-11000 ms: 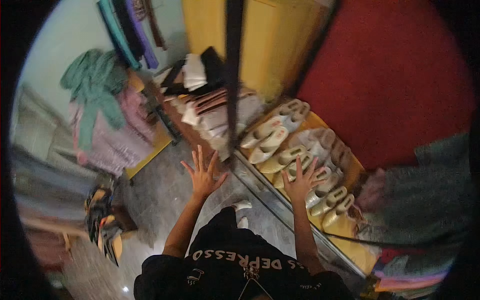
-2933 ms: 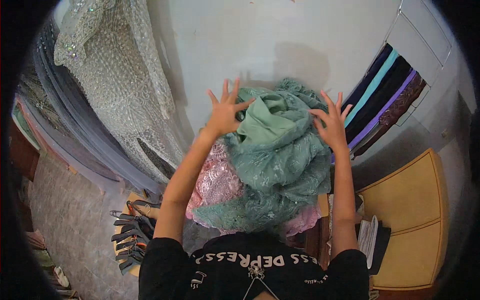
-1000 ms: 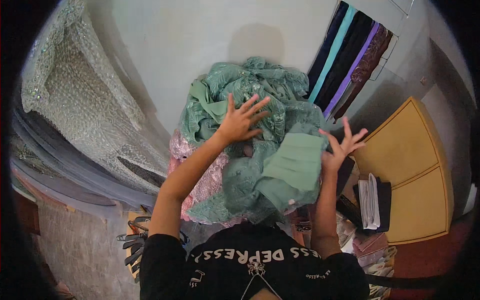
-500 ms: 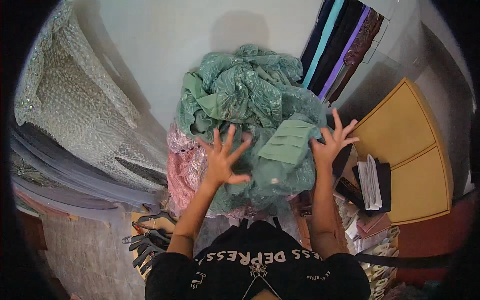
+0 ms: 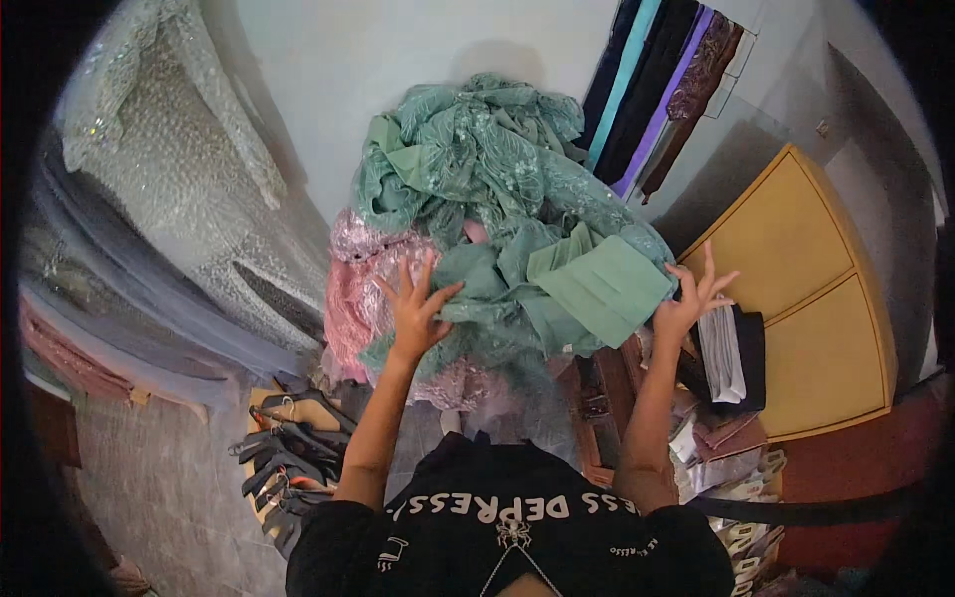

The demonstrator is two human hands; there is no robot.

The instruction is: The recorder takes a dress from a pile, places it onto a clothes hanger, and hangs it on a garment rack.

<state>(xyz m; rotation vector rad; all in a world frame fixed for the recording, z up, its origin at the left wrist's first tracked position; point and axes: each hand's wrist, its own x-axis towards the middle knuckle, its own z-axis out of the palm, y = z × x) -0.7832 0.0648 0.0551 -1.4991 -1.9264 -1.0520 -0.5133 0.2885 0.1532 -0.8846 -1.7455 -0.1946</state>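
A sea-green garment of embroidered tulle (image 5: 477, 149) lies heaped in front of me, with a smooth pleated panel (image 5: 609, 289) spread out at its right. My right hand (image 5: 684, 308) pinches the outer edge of that panel between thumb and forefinger, its other fingers raised. Along the near left part of the tulle, my left hand (image 5: 414, 316) has thumb and forefinger brought together on a fold, the remaining fingers fanned up. Beneath the green cloth, a pink sequinned garment (image 5: 360, 298) shows at the left and front. The heap's support is mostly hidden.
A pale beaded gown (image 5: 189, 149) and grey-blue tulle (image 5: 149, 269) hang at the left. Black hangers (image 5: 284, 463) lie on a wooden surface below. At the right stand a yellow panelled cabinet (image 5: 796, 308) and folded cloths (image 5: 724, 348). Coloured fabric strips (image 5: 652, 95) hang on the back wall.
My left hand went from spread fingers to pinching the green tulle. The right hand drew the pleated panel rightward, pulling it flatter and stretching the tulle between the hands.
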